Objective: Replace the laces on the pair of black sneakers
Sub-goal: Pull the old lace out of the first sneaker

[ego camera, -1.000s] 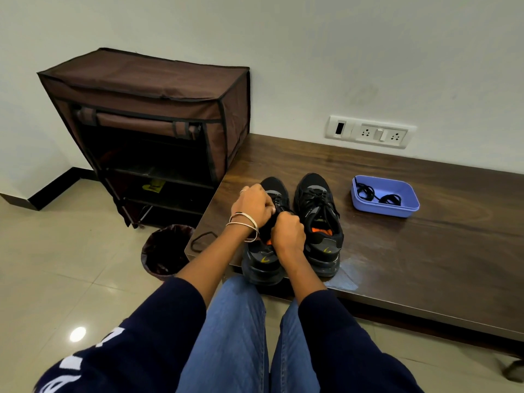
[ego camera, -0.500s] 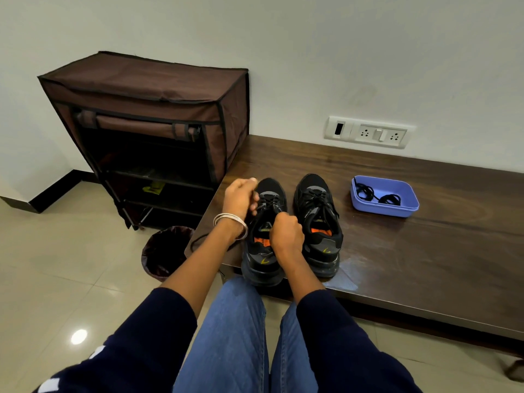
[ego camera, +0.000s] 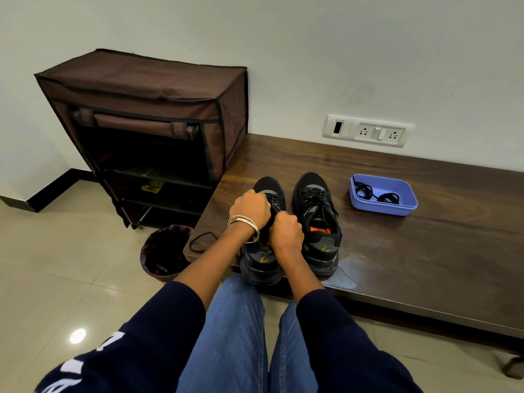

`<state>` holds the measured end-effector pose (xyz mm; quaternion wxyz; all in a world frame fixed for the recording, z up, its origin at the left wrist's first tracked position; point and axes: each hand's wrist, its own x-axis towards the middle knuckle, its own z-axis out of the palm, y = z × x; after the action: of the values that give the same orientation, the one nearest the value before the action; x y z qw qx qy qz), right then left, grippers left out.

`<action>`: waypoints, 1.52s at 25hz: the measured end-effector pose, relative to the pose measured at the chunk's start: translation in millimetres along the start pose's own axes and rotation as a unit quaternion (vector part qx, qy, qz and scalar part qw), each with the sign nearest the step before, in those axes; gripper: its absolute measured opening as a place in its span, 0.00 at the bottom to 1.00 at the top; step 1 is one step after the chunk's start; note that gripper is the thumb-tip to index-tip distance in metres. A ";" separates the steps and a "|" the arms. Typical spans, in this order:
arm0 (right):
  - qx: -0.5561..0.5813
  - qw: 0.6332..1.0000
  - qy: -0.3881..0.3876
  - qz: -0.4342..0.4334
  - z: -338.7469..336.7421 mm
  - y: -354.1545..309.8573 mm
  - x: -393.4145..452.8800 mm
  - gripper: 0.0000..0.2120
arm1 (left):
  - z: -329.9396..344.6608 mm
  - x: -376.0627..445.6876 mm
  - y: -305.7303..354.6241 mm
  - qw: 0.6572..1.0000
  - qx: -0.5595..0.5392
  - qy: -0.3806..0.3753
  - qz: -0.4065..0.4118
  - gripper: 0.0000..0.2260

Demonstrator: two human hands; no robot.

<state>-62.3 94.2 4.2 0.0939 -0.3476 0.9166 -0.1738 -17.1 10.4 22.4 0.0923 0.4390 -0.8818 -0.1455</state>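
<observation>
While both hands work at the near edge of the bench (ego camera: 425, 265), the left hand (ego camera: 249, 209) has come back in over the left shoe (ego camera: 262, 251) from where it was drawn out to the side half a second ago. It now sits fisted on the lacing, touching the right hand (ego camera: 287, 232), which has barely moved and is also curled over the tongue area. Both look pinched on the lace, though the fingertips themselves are hidden under the knuckles, so exactly what they hold I cannot tell. That out-and-back stroke reads as one pull of lace through an eyelet, followed by a fresh grip for the next. A loose loop of lace (ego camera: 202, 241) lies on the bench corner just beside the left wrist, above the bin (ego camera: 164, 252) on the floor. Next to the left shoe, the right shoe (ego camera: 317, 222) stands fully laced and untouched. Farther right, well apart, the blue tray (ego camera: 408, 207) holds two coiled black laces (ego camera: 377, 194). My judgement is that the job is early: old lace is coming out of the first shoe, and the new ones wait in the tray.
</observation>
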 end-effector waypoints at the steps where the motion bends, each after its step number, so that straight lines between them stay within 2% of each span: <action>1: -0.001 1.000 -0.001 -0.001 0.0 -0.2 0.1 0.10 | 3.3 1.1 -0.5 1.000 -0.020 -0.008 -0.017 0.14; 4: -0.006 1.000 -0.004 -0.010 0.3 -0.2 0.1 0.10 | 4.5 7.3 -9.8 0.983 -0.157 -0.036 -0.089 0.13; 8: -0.009 1.000 0.000 -0.022 -2.6 -0.9 -1.5 0.10 | -2.9 9.8 -15.1 0.909 -0.358 -0.084 -0.194 0.09; 10: -0.008 1.000 0.000 -0.023 -3.8 -0.8 -2.4 0.10 | -6.6 8.0 -16.3 0.842 -0.470 -0.089 -0.250 0.11; 11: -0.007 1.000 0.000 -0.020 -4.6 0.0 -2.8 0.10 | -9.0 6.6 -18.7 0.785 -0.547 -0.087 -0.278 0.11; 12: -0.007 1.000 0.003 -0.018 -5.3 0.1 -3.2 0.10 | -12.0 5.5 -24.2 0.743 -0.594 -0.077 -0.299 0.09; 13: -0.009 1.000 0.004 -0.018 -5.2 0.1 -3.3 0.10 | -13.7 4.5 -33.1 0.722 -0.615 -0.059 -0.311 0.07; 14: -0.012 1.000 0.003 -0.021 -5.5 0.0 -3.4 0.10 | -15.2 3.7 -41.8 0.734 -0.600 -0.047 -0.315 0.07; 15: -0.016 1.000 0.001 -0.025 -5.5 -0.4 -3.2 0.10 | -14.4 3.8 -50.6 0.783 -0.536 -0.038 -0.313 0.13; 17: -0.015 1.000 -0.001 -0.026 -5.0 -1.0 -2.7 0.10 | -12.3 -0.8 -61.6 0.909 -0.292 0.001 -0.298 0.26; 18: -0.013 1.000 -0.001 -0.024 -5.3 -0.8 -2.7 0.10 | -12.3 -5.3 -58.2 0.946 -0.179 0.045 -0.266 0.27; 20: -0.013 1.000 0.002 -0.023 -3.7 0.4 -2.1 0.10 | -17.1 -16.0 -41.2 0.982 -0.083 0.120 -0.119 0.19; 21: -0.014 1.000 0.006 -0.022 -1.9 0.6 -1.6 0.11 | -19.5 -19.3 -30.9 0.990 -0.082 0.106 -0.045 0.13; 22: -0.018 0.999 0.015 -0.024 -0.2 0.5 -1.1 0.11 | -17.2 -19.9 -22.5 0.995 -0.083 0.059 -0.001 0.10; 24: -0.042 0.997 0.049 -0.046 3.6 0.6 1.1 0.13 | -8.9 -23.6 -7.0 0.998 -0.036 -0.041 0.008 0.14; 25: -0.057 0.994 0.068 -0.071 5.5 1.4 2.9 0.15 | -5.8 -26.3 -3.0 0.999 -0.005 -0.053 -0.010 0.18; 30: -0.135 0.966 0.072 -0.209 6.7 4.5 12.2 0.24 | 5.1 -31.2 -7.1 0.996 0.000 0.021 -0.084 0.17; 38: -0.166 0.947 0.076 -0.265 4.6 -1.0 31.8 0.16 | 20.5 -41.1 -21.2 0.972 -0.162 0.103 -0.138 0.12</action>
<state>-84.0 71.1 -1.4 -0.0850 -0.5742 0.8118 -0.0633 17.3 34.7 -5.5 0.2312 0.5481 -0.7635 -0.2515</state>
